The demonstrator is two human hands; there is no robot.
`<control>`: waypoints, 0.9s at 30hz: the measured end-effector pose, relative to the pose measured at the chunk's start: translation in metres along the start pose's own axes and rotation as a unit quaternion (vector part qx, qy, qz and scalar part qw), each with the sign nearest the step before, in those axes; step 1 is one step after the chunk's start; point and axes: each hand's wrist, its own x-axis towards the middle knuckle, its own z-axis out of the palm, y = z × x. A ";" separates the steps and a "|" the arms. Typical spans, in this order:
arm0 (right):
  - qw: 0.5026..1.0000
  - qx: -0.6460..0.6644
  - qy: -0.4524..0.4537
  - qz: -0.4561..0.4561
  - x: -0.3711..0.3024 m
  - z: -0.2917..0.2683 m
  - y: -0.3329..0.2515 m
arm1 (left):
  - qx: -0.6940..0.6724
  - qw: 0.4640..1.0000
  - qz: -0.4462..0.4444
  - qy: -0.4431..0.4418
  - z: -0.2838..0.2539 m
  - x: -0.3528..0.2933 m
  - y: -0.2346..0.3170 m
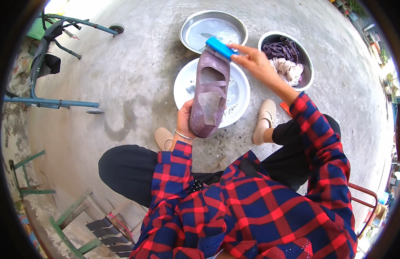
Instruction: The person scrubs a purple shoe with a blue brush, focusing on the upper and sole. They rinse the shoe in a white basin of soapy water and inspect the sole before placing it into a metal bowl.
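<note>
My left hand (185,118) grips a purple strapped shoe (203,114) near its heel, its fingers partly hidden behind it. The shoe is held toe-away over a white basin (241,97) with sudsy water. In my right hand (254,60) is a blue scrub brush (219,47), its pale bristles against the toe of the shoe. Just beyond, a metal basin (182,34) holds clear-looking water.
At the right stands another metal basin (309,71) with dark and pale cloths. An orange-red object (285,108) lies by my right foot. A blue wheeled frame (66,103) is at the left, a green frame (64,233) at the lower left. Concrete floor (144,77) surrounds the basins.
</note>
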 end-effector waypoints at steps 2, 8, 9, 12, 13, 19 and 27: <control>0.996 -0.058 0.020 -0.060 -0.010 0.025 0.020 | -0.007 1.000 -0.003 -0.030 0.018 -0.002 0.001; 0.966 -0.250 -0.047 -0.043 -0.030 0.027 -0.009 | -0.029 0.997 -0.010 -0.075 0.008 0.002 -0.002; 0.968 -0.248 -0.003 -0.034 -0.019 0.021 0.001 | -0.021 0.998 -0.027 -0.051 0.008 0.006 -0.002; 0.960 -0.280 -0.012 -0.007 -0.030 0.031 -0.008 | -0.033 0.998 -0.016 -0.059 0.005 0.008 -0.004; 0.973 -0.218 -0.002 -0.071 -0.042 0.042 0.001 | -0.013 0.999 -0.009 -0.031 0.002 0.008 -0.005; 0.960 -0.279 -0.005 0.001 -0.017 0.023 -0.016 | -0.036 0.998 -0.014 -0.047 -0.007 0.005 0.000; 0.977 -0.201 -0.028 -0.063 -0.039 0.045 -0.004 | 0.006 0.999 0.003 -0.034 -0.012 0.000 0.001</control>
